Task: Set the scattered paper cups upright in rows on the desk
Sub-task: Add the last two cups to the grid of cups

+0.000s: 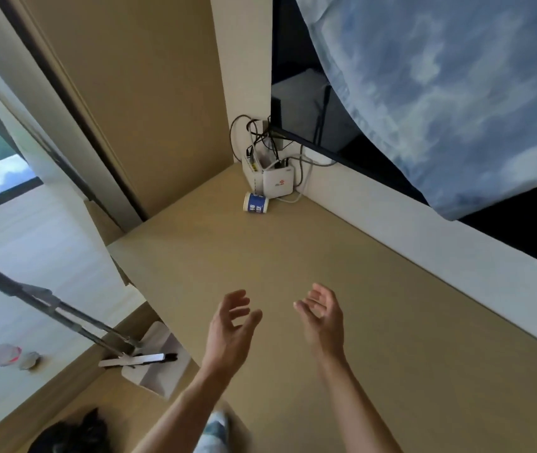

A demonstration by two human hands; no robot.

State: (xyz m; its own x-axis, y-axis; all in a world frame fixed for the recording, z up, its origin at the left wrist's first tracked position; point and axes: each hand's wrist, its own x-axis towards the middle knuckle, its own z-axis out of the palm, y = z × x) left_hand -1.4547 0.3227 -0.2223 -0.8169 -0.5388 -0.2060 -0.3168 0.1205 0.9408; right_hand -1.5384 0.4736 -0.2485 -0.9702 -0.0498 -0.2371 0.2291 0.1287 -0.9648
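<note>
One paper cup (256, 203), white with a blue printed band, lies on its side at the far corner of the tan desk (375, 322), just in front of a white router. My left hand (231, 325) and my right hand (321, 317) hover side by side above the middle of the desk, well short of the cup. Both hands have their fingers spread and loosely curled, palms turned toward each other, and hold nothing. No other cups show in this view.
A white router (278, 183) with tangled cables (260, 138) fills the desk's far corner against the wall. A blue cloth (440, 93) hangs at the upper right. Left of the desk edge are a metal stand (64, 312), a plastic bottle (1, 354) and a dark object (71, 433).
</note>
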